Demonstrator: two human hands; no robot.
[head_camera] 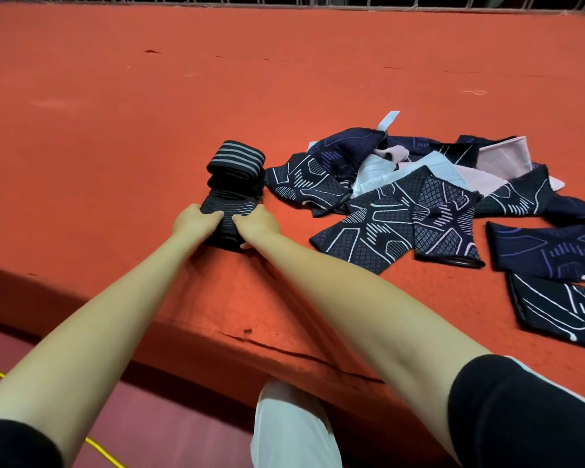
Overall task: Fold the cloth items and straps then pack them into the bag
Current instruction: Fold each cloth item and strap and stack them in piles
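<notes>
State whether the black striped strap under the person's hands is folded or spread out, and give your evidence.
Folded. The black striped strap lies in stacked layers, with rounded fold edges at its far end. The left hand and right hand grip its near end.

A broad orange felt surface (149, 113) fills most of the view, with a crack (301, 354) running along its near edge. A pale railing (284, 0) lines the far side. Loose thread scraps (474, 92) lie on the felt toward the far right. Below the edge, a dark red floor (169, 427) shows, crossed by a yellow cable (105, 449) at lower left.
</notes>
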